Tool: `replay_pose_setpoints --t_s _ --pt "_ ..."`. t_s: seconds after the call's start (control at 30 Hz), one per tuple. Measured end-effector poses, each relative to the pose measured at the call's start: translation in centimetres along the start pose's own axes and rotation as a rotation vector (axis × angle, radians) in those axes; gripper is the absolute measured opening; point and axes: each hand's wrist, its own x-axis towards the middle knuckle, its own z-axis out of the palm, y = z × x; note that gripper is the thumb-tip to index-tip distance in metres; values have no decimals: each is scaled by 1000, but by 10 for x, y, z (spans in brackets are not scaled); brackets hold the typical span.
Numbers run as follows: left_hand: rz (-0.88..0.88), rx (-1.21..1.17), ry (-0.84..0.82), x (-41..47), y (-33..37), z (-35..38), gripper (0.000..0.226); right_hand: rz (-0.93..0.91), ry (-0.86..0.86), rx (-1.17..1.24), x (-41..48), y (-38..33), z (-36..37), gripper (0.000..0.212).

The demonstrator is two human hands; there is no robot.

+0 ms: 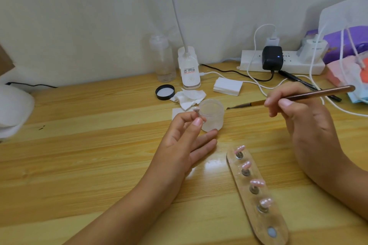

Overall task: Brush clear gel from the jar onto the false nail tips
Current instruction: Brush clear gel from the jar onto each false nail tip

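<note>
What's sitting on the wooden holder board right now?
Four pink nail tips stand on metal pegs along the board; the nearest spot is bare. Each tip covers its peg's top, so the joint is hidden.

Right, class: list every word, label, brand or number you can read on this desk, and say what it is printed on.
Nothing can be quoted.
Sticker on the white clip lamp: print too small and blurred.
Grey lettering on the white charger: too faint to read.

Soft even light, glare on the table (214, 165), wide-angle bending and blur at edges.
</note>
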Motion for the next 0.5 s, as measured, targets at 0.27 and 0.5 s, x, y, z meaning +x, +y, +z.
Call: replay_pose_setpoints --t_s 0.27,0.5 --pt "5 17 -11 0 -1 -1 11 49 -34 -21 1 4 0 23" --pt "1 7 -7 0 0 0 10 73 -47 8 3 4 -1 21"
